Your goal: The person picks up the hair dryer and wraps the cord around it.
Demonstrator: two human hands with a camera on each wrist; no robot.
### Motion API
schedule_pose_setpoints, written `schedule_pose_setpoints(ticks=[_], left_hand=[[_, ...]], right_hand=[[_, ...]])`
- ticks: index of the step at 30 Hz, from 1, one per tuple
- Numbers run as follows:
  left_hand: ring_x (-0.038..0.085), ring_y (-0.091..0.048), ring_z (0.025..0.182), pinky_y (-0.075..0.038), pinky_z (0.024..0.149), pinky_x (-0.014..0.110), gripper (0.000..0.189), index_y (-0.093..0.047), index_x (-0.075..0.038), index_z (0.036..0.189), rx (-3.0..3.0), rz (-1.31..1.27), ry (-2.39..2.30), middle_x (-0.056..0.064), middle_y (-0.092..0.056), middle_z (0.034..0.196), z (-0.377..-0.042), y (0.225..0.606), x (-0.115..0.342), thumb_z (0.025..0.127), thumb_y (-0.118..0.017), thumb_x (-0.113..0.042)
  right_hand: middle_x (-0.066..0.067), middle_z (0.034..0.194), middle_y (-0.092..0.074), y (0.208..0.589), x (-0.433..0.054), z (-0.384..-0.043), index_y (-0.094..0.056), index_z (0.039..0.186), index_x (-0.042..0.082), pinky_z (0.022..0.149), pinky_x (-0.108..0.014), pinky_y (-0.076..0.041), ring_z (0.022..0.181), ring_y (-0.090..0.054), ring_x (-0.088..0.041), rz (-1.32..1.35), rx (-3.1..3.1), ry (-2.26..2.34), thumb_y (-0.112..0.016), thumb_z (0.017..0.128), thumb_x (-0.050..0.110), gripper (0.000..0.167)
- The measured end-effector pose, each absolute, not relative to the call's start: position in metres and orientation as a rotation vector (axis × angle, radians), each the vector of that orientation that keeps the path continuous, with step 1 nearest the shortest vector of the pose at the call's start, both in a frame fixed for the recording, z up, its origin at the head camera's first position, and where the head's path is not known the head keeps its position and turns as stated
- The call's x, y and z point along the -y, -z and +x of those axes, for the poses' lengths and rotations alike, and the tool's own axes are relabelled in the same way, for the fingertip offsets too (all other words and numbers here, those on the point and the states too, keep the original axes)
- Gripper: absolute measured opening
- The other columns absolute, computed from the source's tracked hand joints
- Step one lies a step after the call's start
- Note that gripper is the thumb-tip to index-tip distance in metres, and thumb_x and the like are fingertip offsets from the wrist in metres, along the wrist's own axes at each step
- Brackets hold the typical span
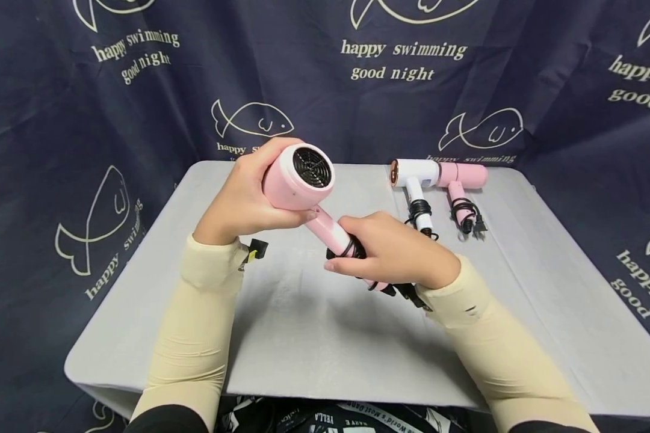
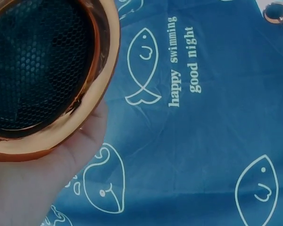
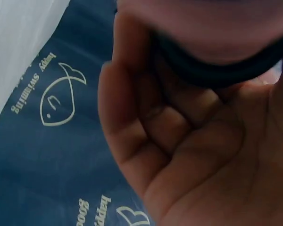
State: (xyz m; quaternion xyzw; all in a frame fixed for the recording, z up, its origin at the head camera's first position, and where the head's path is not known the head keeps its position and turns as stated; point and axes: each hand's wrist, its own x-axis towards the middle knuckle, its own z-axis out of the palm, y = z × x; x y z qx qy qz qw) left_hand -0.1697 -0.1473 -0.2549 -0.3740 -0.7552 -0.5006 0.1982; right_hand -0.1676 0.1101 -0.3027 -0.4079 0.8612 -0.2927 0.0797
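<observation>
Above the table, both hands hold a pink hair dryer [image 1: 286, 185]. Its end with a dark spiral grille faces up toward the head camera. My left hand [image 1: 246, 195] grips the barrel, thumb along its lower side and fingers over the top. In the left wrist view, the dryer's other end shows a copper-coloured ring [image 2: 112, 35] around dark mesh. My right hand [image 1: 401, 249] grips the handle [image 1: 325, 228], where a black cord [image 1: 356, 248] is wrapped round it. Up close in the right wrist view, the right fingers [image 3: 118, 94] curl beneath the handle and cord.
At the back right of the grey-covered table [image 1: 281, 355] lie a white hair dryer [image 1: 424, 171] and a second pink hair dryer [image 1: 472, 175], end to end. Cords are wound round both handles. A dark blue curtain [image 1: 325, 120] with fish prints hangs behind.
</observation>
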Motion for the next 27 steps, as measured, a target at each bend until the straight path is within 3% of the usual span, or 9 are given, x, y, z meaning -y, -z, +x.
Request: schedule_pose_setpoints(ticks=[8,12,18,27], left_hand=[[0.012,-0.063,0.100,-0.052,0.088,0.032,0.074,-0.065,-0.006,0.130,2.166,-0.917,1.306,0.000,-0.071,0.114,-0.170,0.253,0.156,0.063,-0.095,-0.006],[0.016,-0.062,0.111,-0.048,0.099,0.035,0.077,-0.060,-0.004,0.134,2.164,-0.832,1.176,0.006,-0.066,0.122,-0.171,0.251,0.155,0.067,-0.097,-0.014],[0.025,-0.064,0.117,-0.044,0.098,0.038,0.056,-0.062,-0.001,0.130,2.118,-0.776,1.101,0.011,-0.063,0.129,-0.171,0.250,0.156,0.081,-0.087,-0.011],[0.022,-0.060,0.115,-0.047,0.105,0.035,0.031,-0.071,0.003,0.114,2.010,-0.855,1.112,0.017,-0.064,0.121,-0.173,0.250,0.155,0.084,-0.077,0.001]], right_hand=[[0.008,0.065,-0.060,0.315,-0.098,-0.179,-0.057,0.091,0.023,0.039,-0.025,-0.051,0.043,-0.060,-0.002,-1.279,-2.583,0.961,-0.067,0.098,0.037,0.019],[0.008,0.064,-0.063,0.324,-0.099,-0.193,-0.061,0.090,0.021,0.043,-0.030,-0.052,0.048,-0.060,-0.008,-1.231,-2.625,1.062,-0.068,0.097,0.034,0.017],[0.000,0.073,-0.071,0.337,-0.105,-0.217,-0.067,0.094,0.018,0.044,-0.039,-0.055,0.058,-0.066,-0.018,-0.910,-2.630,1.247,-0.066,0.098,0.042,0.024],[-0.009,0.091,-0.078,0.361,-0.118,-0.260,-0.070,0.109,0.008,0.067,-0.033,-0.057,0.081,-0.073,-0.021,-0.576,-2.461,1.461,-0.057,0.101,0.050,0.044]])
